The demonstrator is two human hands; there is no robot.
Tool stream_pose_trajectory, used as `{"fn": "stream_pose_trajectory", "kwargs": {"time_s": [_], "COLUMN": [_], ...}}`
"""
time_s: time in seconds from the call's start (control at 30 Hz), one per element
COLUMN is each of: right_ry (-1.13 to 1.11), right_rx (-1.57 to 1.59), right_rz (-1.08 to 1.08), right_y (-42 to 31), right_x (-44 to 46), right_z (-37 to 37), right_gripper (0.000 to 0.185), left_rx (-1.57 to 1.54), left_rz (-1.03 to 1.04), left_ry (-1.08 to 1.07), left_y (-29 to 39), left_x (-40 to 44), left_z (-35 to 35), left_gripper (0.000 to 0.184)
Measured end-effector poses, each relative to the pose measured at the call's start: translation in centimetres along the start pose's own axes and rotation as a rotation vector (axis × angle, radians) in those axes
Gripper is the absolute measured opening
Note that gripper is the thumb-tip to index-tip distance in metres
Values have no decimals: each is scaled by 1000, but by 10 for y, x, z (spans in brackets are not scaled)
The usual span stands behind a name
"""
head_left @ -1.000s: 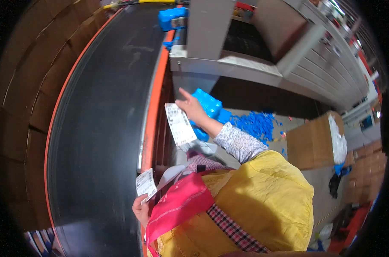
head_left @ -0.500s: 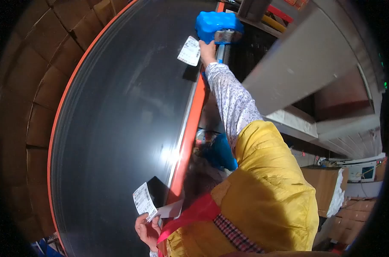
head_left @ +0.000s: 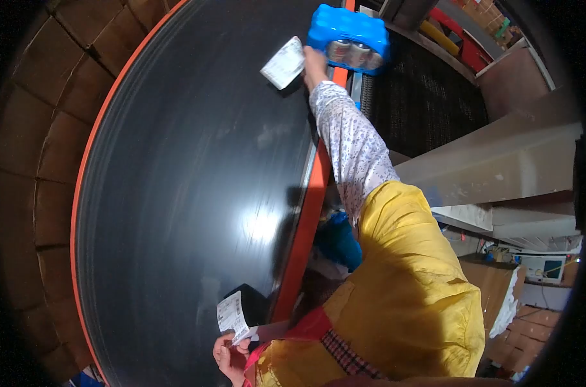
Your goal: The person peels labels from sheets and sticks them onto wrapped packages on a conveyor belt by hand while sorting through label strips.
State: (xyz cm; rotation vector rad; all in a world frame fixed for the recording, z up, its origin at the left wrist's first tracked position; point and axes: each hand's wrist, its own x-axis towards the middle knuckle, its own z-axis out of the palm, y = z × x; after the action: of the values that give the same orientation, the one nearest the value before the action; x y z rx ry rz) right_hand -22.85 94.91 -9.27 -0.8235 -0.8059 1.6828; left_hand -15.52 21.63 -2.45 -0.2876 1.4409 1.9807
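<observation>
Near the bottom, my left hand [head_left: 228, 356] pinches a white printed label [head_left: 231, 314], with another pale strip of paper [head_left: 270, 331] trailing beside it. My right arm, in a patterned cuff and yellow sleeve, reaches to the top of the view. There my right hand [head_left: 315, 66] has its fingers closed at the edge of a second printed label [head_left: 284, 63]. That hand is up against a pack of cans wrapped in blue plastic [head_left: 348, 32], with silver cans showing at its open end. Its fingertips are partly hidden.
A wide black conveyor belt [head_left: 177, 193] with an orange edge rail [head_left: 306, 226] fills the middle. Stacked cardboard boxes [head_left: 22, 213] line the left. Right of the rail are a darker belt [head_left: 422, 97], a grey metal beam [head_left: 499, 158] and an open carton [head_left: 489, 290].
The blue pack and my right hand have shifted slightly right and up in view, and more of the cans shows. The view has turned a little. My left hand still holds its label.
</observation>
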Motion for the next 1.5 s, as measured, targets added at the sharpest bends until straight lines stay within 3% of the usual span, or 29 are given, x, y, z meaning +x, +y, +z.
{"fn": "stream_pose_trajectory", "kwargs": {"time_s": [0.07, 0.1, 0.13, 0.2, 0.27, 0.33, 0.4, 0.43, 0.5, 0.53, 0.6, 0.67, 0.73, 0.8, 0.83, 0.9, 0.93, 0.97, 1.0, 1.03, 1.07, 1.13, 1.2, 1.27, 1.37, 1.4, 1.5], "right_ry": [-434, -638, -569, -500, -419, -304, -93, 99, 456, 359, 437, 354, 520, 552, 511, -5, -268, -685, -595, -602, -562, -483, -403, -484, -937, -897, -467], "right_rx": [-290, -432, -574, -470, -555, -631, -597, -605, -639, -248, -238, -225, -440, -443, -288, 192, -80, -273, -497, -468, -513, -589, -369, -593, -367, -492, -1078], "right_rz": [108, 75, -90, -46, -362, -414, -510, -377, -387, -312, -245, -159, -318, -309, -277, 69, 335, 72, 24, 29, -243, -253, 26, -74, 55, 25, -420], "right_y": [14, 34, 62, 40, 31, -17, -25, -53, -90, -97, -116, -109, -84, -62, -40, -36, -36, -3, -22, -30, -34, -46, -91, -125, -163, -169, -125], "right_x": [-78, -99, -108, -141, -114, -99, -27, -19, -3, 19, 33, 47, 59, 28, 5, -90, -140, -166, -218, -237, -232, -189, -181, -192, -256, -270, -215], "right_z": [81, 121, 155, 181, 153, 104, 42, 13, -47, -81, -118, -130, -127, -88, -62, 24, 60, 97, 139, 155, 157, 129, 91, 72, 67, 67, 48], "right_gripper": [30, 41, 51, 56, 46, 37, 46, 54, 56, 66, 57, 56, 56, 56, 48, 40, 35, 38, 46, 53, 50, 54, 56, 60, 64, 62, 60], "left_rx": [-24, -10, 21, 38, 23, -30, -66, -69, -65, -53, -7, 83, 78, 5, -6, -9, 38, 14, 13, 4, -1, -9, -25, -42, -60, -72, -75], "left_rz": [-13, 29, 67, 123, 134, 107, 92, 90, 76, 67, 51, 25, -13, -74, -63, -27, -5, 49, 55, 68, 80, 73, 79, 85, 129, 133, 132], "left_ry": [-46, -58, -62, -81, -107, -84, -77, -78, -74, -67, -58, -38, -57, -85, -104, -149, -187, -175, -232, -264, -296, -275, -247, -197, -184, -181, -208], "left_y": [12, 16, 23, 23, 10, -5, -7, -3, -2, -2, -2, 3, 11, 15, 17, 25, 36, 39, 47, 51, 53, 44, 36, 30, 23, 22, 23], "left_x": [0, -1, -5, -8, -11, -9, -8, -9, -8, -7, 0, 1, 2, -6, -8, -10, -13, -15, -14, -14, -15, -11, -11, -13, -17, -17, -13], "left_z": [15, 28, 40, 41, 26, 3, -2, 3, 7, 6, 10, 10, 12, 13, 18, 39, 57, 70, 76, 81, 81, 64, 56, 52, 50, 50, 53], "left_gripper": [40, 40, 40, 41, 41, 40, 40, 40, 40, 40, 41, 44, 40, 38, 38, 36, 35, 36, 37, 37, 37, 36, 36, 35, 37, 37, 38]}}
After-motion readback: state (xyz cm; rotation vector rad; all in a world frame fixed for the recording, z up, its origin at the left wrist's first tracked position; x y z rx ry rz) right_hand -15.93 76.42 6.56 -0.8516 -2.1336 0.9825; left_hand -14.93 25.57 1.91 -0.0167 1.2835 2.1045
